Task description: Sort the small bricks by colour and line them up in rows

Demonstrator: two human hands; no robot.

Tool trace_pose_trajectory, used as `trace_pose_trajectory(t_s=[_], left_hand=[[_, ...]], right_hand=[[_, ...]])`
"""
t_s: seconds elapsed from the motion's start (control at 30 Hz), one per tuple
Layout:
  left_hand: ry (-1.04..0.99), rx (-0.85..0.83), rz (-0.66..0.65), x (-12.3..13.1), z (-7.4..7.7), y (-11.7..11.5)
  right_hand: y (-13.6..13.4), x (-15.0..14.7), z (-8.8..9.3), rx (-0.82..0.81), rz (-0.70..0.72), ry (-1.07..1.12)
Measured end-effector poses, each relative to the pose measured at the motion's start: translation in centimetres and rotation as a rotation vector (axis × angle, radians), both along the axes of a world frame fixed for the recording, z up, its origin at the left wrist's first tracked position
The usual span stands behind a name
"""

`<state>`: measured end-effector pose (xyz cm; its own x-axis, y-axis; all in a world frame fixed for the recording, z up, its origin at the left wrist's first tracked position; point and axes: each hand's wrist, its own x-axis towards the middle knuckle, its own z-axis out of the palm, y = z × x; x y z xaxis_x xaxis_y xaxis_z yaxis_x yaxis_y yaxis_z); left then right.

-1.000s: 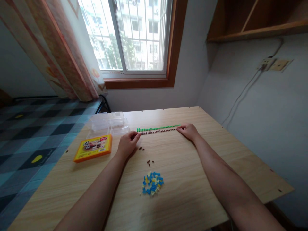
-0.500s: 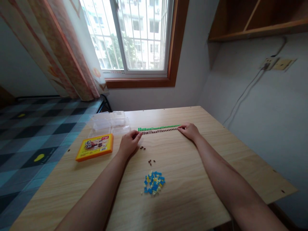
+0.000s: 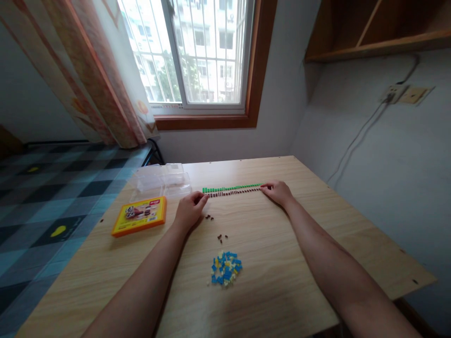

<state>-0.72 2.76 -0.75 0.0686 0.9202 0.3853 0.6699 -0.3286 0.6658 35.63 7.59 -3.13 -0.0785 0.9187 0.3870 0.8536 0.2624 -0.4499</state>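
Two long rows of tiny building blocks run side by side across the table: a green row [image 3: 234, 188] at the back and a brown row [image 3: 234, 192] just in front. My left hand [image 3: 190, 209] is closed in a pinch at the brown row's left end, its fingertips on the end brown building block. At the opposite end, my right hand [image 3: 278, 191] pinches at the last brown block, partly hidden by the fingers. Small groups of loose brown blocks [image 3: 209, 217] lie nearer me. Closest is a pile of blue, yellow and cream blocks [image 3: 227, 268].
A yellow-orange box [image 3: 139, 216] with a printed picture lies left of my left hand. Behind it stand clear plastic trays [image 3: 176, 183]. The wooden table [image 3: 282, 281] borders a checked bed [image 3: 42, 188] at left and a wall [image 3: 380, 164] at right.
Both hands stay at the ends of the brown row, almost still. The whole view has shifted very slightly; no block has visibly moved.
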Motion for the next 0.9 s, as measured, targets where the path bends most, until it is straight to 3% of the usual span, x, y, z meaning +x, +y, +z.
trace_pose_trajectory(t_s=[0.13,0.37,0.5,0.67,0.9], left_hand=[[0.011,-0.043,-0.028,-0.1,0.2,0.2],[0.099,-0.28,-0.391,-1.5,2.4,-0.1],[0.143,-0.335,-0.446,-2.0,3.1,-0.5],[0.158,-0.386,-0.485,-2.3,2.8,-0.2],[0.244,-0.39,-0.512,-2.5,2.6,0.1]], right_hand=[[-1.4,-2.2,1.6,0.081,0.066,0.013],[-6.5,-11.2,3.0,0.0,0.639,-0.037],[-7.5,-13.6,2.6,0.04,0.635,-0.167],[-7.7,-13.8,2.4,0.081,0.645,-0.284],[-7.8,-13.9,2.4,0.055,0.65,-0.27]])
